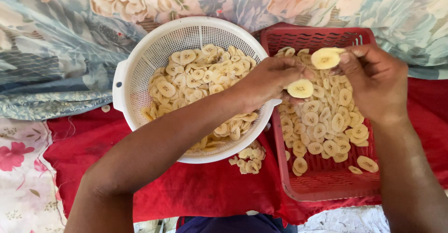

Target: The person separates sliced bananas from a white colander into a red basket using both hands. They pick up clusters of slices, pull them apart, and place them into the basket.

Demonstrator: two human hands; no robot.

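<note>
Red cloth covers the surface, with floral fabric bunched along the far edge and down the left side.

Two pale banana slices are in hand above the red tray. The right hand pinches one slice between thumb and fingertips, its grip closed on the slice's edge, over the tray's far end. The left hand reaches across from the left, its fingers closed on a second slice, just beside the first and a little lower, near the tray's left wall.

Below both hands, the tray holds a loose spread of slices, thick in the middle and far part, with a few lying apart near the right front corner. The tray's near end shows bare mesh.

A white round colander touches the tray's left wall. It holds a heap of the same slices, and the left forearm crosses over its near right rim. A small cluster of slices lies on the cloth between colander and tray. One stray slice lies on the cloth left of the colander.
</note>
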